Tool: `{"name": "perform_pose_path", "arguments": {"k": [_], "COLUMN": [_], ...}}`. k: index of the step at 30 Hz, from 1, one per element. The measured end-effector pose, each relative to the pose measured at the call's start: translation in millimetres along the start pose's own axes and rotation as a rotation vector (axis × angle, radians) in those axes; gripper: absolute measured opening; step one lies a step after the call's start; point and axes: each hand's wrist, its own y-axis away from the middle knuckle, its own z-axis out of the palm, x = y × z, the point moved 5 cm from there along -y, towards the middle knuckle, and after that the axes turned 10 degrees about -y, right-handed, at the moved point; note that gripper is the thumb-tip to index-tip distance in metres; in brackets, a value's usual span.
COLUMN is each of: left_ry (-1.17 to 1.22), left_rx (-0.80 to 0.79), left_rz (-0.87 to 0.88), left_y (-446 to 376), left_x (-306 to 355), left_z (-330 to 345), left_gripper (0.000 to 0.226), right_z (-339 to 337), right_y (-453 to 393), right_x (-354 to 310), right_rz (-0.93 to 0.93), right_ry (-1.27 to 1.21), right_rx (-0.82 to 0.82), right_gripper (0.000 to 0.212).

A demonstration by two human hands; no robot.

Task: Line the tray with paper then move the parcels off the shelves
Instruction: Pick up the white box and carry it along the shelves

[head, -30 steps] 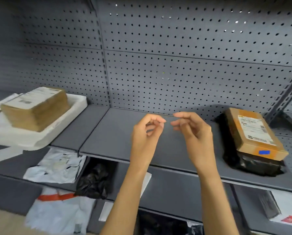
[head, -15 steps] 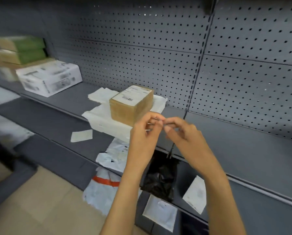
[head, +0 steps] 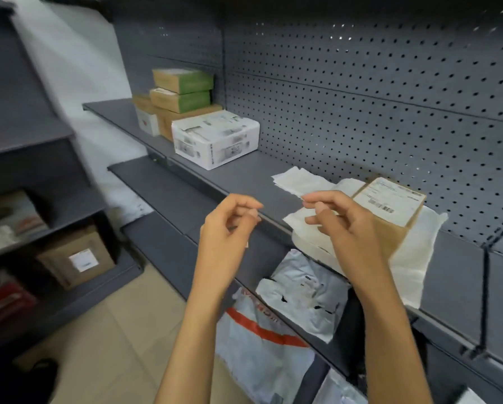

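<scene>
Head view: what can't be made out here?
- Tray: mostly hidden by the right hand and the paper.
- Brown parcel: label too blurred to read.
- Left hand: whether its fingertips pinch anything is unclear.
- Lower shelf bags: partly behind the forearms.
</scene>
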Motion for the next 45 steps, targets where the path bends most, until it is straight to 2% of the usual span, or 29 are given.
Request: {"name": "perform_pose_path", "arguments": {"k": [11,14,17,24,35,45], "left_ry": [-0.031,0.001,-0.012,-0.022,0.037,0.122], "left_rx": [0.279,0.384,0.421,0.411,0.305,0.123], "left_rz": [-0.138,-0.121,-0.122,-0.098,-0.099,-0.056], "left_y": [-69,-102,-143,-241,-335,-433], "left_x": [-83,-99,-110,-130,-188,-229], "left_z": [-105,-122,-136,-148,-147,-167], "left_gripper": [0.015,0.015,0.019,0.019,0.022,0.027], "right_z": [127,157,185,224,258,306], "right_y": [-85,-120,-161,-252,-325,-373], "right_x": [32,45,53,72,112,127], "right_rz": [0.112,0.149,0.164,0.142,0.169,0.134], "right_ry": [-0.295,-0.41,-0.456,-0.485,-0.363,-0.284], "right_rx": [-0.17,-0.208,-0.232,-0.178,-0.065,0.163], "right_gripper": [0.024,0.025,0.025,0.024,0.025,0.023]}}
